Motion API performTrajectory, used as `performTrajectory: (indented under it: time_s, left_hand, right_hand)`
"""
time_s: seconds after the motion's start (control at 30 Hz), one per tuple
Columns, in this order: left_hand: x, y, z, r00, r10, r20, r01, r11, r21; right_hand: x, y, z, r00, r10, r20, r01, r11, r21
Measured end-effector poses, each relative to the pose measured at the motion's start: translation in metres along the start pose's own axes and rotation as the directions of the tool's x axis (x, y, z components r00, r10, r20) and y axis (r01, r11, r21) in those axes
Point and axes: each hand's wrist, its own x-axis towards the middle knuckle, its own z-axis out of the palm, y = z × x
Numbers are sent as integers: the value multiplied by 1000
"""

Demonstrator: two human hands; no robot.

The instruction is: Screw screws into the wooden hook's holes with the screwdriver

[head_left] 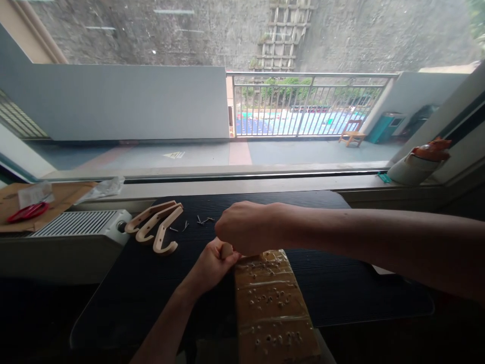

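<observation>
A wooden board [271,308] full of small holes and wrapped in clear tape lies on the black table [144,283], running toward me. At its far end my left hand [214,263] is closed around a small light wooden piece [226,249]. My right hand [248,227] is a fist pressed right above it, at the board's far edge; what it grips is hidden. Three light wooden hooks [157,227] lie to the left, with several small screws [197,221] beside them.
A white radiator [71,225] sits left of the table, with cardboard [60,194], a red tool [26,212] and plastic bags on the sill. A white cup-like object [415,167] stands on the sill at right. The window is straight ahead.
</observation>
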Motion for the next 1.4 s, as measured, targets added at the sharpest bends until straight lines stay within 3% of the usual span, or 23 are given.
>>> performTrajectory:
  time_s: [0.2, 0.43, 0.6, 0.83, 1.1, 1.23, 1.4]
  left_hand:
    - [-1, 1, -1, 993, 112, 22, -113, 990, 89]
    - [-1, 2, -1, 996, 91, -8, -90, 994, 62]
    - [-2, 0, -1, 997, 76, 3, -76, 996, 36]
    - [5, 8, -6, 989, 116, 87, -121, 991, 53]
    - [11, 6, -9, 987, 32, 156, -27, 999, -35]
    - [9, 11, -8, 990, 69, 122, -72, 997, 22]
    - [5, 15, -7, 990, 66, 121, -70, 997, 34]
  right_hand:
    - [-3, 14, 3, 968, 250, -22, -247, 964, 95]
    - [-18, 2, -5, 999, 44, -10, -44, 993, -109]
    - [-12, 0, 0, 999, -22, -50, 15, 992, -125]
    - [-8, 17, 4, 972, 228, -57, -226, 973, 46]
    - [-10, 6, -6, 998, 57, 12, -56, 996, -75]
    - [-8, 15, -1, 996, 89, -31, -89, 996, -2]
    - [-11, 23, 0, 990, 143, 8, -143, 988, 55]
